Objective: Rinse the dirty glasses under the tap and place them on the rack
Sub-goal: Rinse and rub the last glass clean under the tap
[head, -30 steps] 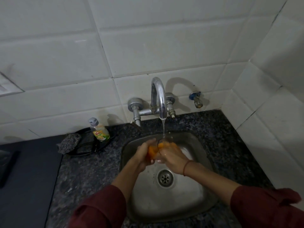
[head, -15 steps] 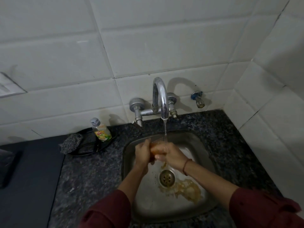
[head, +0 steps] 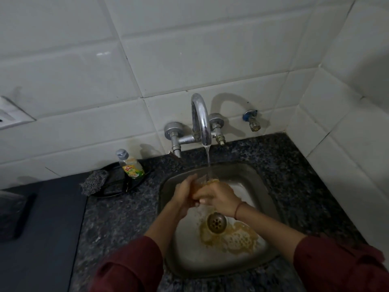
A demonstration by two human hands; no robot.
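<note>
A glass (head: 201, 186) with orange-tinted liquid sits between both hands over the steel sink (head: 269, 199), right under the running tap (head: 201, 121). My left hand (head: 184, 196) wraps its left side and my right hand (head: 219, 197) grips its right side and base. Most of the glass is hidden by the fingers. The water stream falls onto its rim. An orange, foamy puddle (head: 233, 237) spreads around the drain (head: 216, 222). No rack is in view.
A dish-soap bottle (head: 130, 165) stands on a black tray (head: 117, 186) left of the sink, with a dark scrubber (head: 94, 181) beside it. Speckled granite counter (head: 117, 224) surrounds the sink. White tiled walls close in behind and on the right. A small valve (head: 251, 120) sticks out of the wall.
The orange liquid has been poured out of the glass and now pools around the drain. Both hands have stayed under the stream, shifting slightly around the glass.
</note>
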